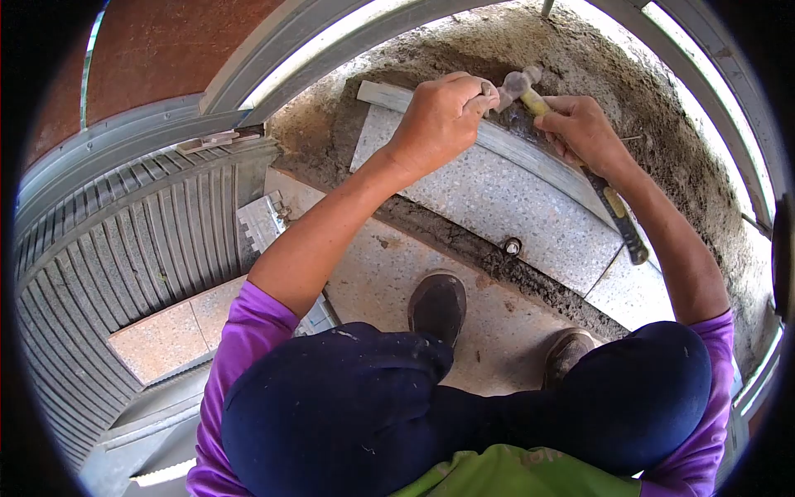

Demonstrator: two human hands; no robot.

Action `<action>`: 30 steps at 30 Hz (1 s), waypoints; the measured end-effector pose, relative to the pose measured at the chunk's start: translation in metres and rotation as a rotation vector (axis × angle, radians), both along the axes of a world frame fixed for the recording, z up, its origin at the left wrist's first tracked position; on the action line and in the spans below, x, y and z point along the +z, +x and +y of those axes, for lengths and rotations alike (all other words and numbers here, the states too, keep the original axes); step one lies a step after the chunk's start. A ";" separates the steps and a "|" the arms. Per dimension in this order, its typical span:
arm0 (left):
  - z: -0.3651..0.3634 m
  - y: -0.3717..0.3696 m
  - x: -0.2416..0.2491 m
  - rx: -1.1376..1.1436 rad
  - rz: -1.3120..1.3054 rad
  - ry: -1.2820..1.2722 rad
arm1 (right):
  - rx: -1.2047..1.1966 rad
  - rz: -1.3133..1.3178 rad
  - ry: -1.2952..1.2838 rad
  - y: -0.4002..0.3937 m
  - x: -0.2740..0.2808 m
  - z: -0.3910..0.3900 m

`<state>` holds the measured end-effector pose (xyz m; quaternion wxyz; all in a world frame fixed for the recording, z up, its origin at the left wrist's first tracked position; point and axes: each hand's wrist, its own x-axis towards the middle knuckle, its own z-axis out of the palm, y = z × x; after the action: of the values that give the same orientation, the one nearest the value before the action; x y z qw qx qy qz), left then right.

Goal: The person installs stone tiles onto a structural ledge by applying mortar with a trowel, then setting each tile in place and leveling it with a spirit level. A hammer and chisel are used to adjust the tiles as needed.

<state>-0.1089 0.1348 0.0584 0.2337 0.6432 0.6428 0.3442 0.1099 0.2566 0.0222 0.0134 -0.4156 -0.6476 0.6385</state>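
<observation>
Nearest, two shoes [437, 305] stand on bare slab just short of the mortar-filled groove [505, 263], and beyond that groove the speckled tile [497, 203] lies open and uncluttered up to its far edge. At that far edge the left hand [439, 120] is closed over something small I can't make out, pressed to the metal strip [530, 153], while the right hand [584, 128] grips the hammer [580, 157], head just beside the left knuckles, handle trailing back over the tile. Past the strip, rough mortar runs under the window frame [712, 91], cut off by the lens rim.

Yellow-and-black-handled hammer [580, 157], steel head raised over the grey metal strip [513, 149] edging the speckled tile [505, 207]
</observation>
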 end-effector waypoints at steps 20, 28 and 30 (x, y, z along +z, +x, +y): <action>-0.002 0.013 0.000 0.099 -0.041 -0.068 | 0.095 -0.004 0.215 0.030 -0.004 0.034; 0.005 0.033 0.000 0.036 -0.100 -0.097 | 0.061 0.034 0.385 0.039 -0.007 0.034; 0.004 0.036 -0.003 0.036 -0.105 -0.105 | 0.077 0.154 0.562 0.043 -0.018 0.041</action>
<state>-0.0727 0.1386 0.0551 0.2942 0.5993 0.6584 0.3476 0.1533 0.2973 0.0045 0.1527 -0.3210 -0.8114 0.4640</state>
